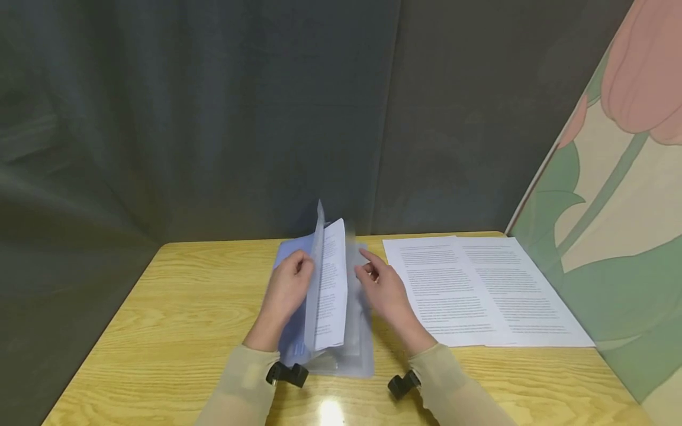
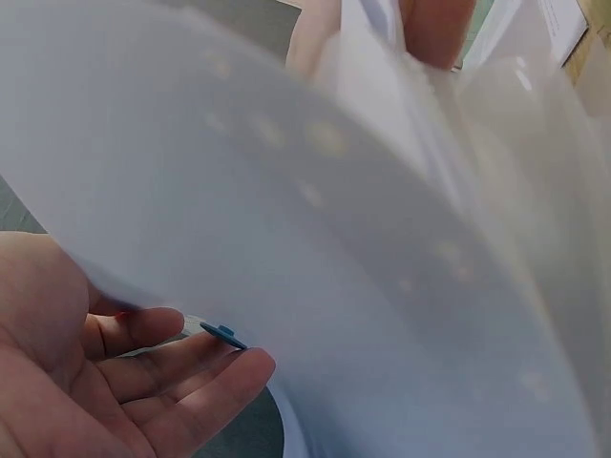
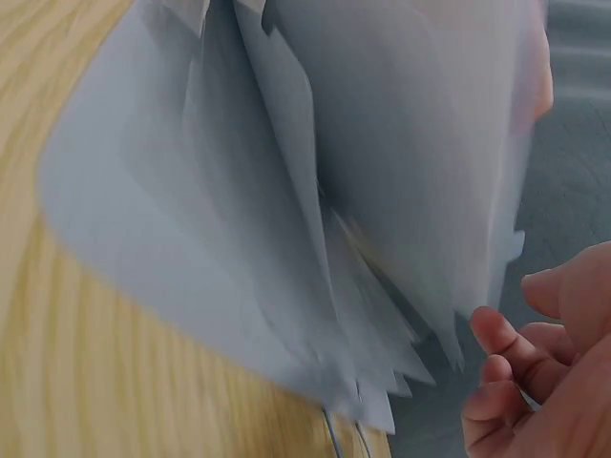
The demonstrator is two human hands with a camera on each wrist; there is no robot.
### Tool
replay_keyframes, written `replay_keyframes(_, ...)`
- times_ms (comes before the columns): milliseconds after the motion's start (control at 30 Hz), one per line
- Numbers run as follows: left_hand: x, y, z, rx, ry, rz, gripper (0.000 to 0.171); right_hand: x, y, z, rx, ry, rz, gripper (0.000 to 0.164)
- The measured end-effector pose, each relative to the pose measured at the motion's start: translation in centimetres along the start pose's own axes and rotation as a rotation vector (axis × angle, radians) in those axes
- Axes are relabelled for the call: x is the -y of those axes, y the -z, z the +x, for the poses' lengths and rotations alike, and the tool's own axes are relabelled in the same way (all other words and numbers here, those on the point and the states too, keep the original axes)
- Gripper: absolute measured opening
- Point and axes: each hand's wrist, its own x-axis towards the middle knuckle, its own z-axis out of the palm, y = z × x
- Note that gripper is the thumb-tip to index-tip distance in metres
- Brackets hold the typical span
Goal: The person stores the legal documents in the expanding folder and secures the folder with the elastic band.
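Observation:
A translucent bluish plastic document folder lies on the table, spread apart, with its clear leaves raised. Printed sheets stand upright between these leaves. My left hand grips the raised cover from its left side; in the left wrist view the bluish cover hides part of the thumb side. A small teal button-like piece shows by its fingertips. To the right of the leaves, my right hand has loosely bent fingers with nothing between them. Its fingertips are close to the leaf edges in the right wrist view.
Two printed pages lie overlapping on the wooden table, right of the folder. A dark curtain hangs behind the table. A panel with a tulip pattern stands along the right side.

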Motion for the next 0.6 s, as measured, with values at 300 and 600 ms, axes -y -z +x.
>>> replay_keyframes(300,-0.1,0.0,0.0,0.009,0.02,-0.011,0.022,-1.7,3.6,-0.3,0.017,0.02,-0.122,0.051)
replay_keyframes(600,0.0,-0.1,0.1,-0.008,0.023,-0.016,0.021,-3.1,7.0,-0.4,0.021,0.007,-0.216,0.055)
